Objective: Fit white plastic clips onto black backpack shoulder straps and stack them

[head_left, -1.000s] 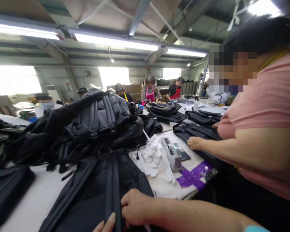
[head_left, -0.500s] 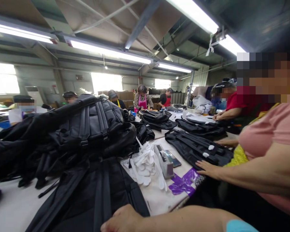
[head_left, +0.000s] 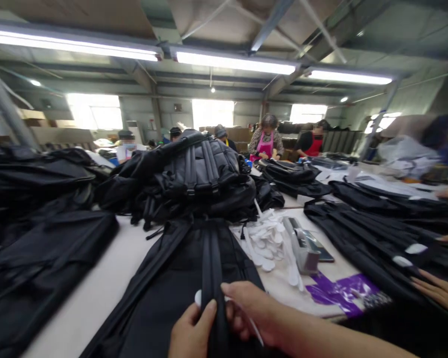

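Observation:
A black backpack [head_left: 164, 293] lies on the table in front of me, its straps running lengthwise. My left hand [head_left: 192, 328] is closed on a shoulder strap [head_left: 211, 268], with the thumb on top of it. Beside that thumb, the rounded end of a white strip [head_left: 198, 298] sticks out at the strap's left edge. On the other side, my right hand [head_left: 252, 311] pinches the white strip, whose tail hangs below the fingers. The strip's middle is hidden by the strap. To the right is a pile of similar white strips [head_left: 267, 243].
A grey tape dispenser [head_left: 302, 248] and a phone [head_left: 323, 251] stand right of the strips, with purple tape [head_left: 339, 293] at the table edge. Black backpacks are heaped behind [head_left: 194, 184] and at left [head_left: 59, 258]. A co-worker's hand [head_left: 438, 291] rests on another backpack.
My view has swung left. My left hand has come into view on the strap, and my right hand now pinches a white strip at it.

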A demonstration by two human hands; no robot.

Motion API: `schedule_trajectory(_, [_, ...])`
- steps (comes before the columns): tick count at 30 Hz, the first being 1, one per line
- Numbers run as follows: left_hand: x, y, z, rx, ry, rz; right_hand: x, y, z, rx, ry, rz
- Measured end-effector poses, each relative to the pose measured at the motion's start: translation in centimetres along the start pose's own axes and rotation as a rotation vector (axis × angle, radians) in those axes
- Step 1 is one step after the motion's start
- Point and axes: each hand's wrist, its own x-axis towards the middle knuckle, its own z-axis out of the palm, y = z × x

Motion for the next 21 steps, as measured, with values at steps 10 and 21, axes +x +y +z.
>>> schedule_trajectory(10, [-1.4, 0.0, 0.2, -0.229, -0.142, -0.047, -0.5, -2.4, -1.5, -0.74, 0.124, -0.288])
schedule_trajectory(21, [-1.2, -0.5, -0.5, -0.314, -0.166, -0.049, 0.6, -2.4, -2.0, -0.798, 0.013, -0.398])
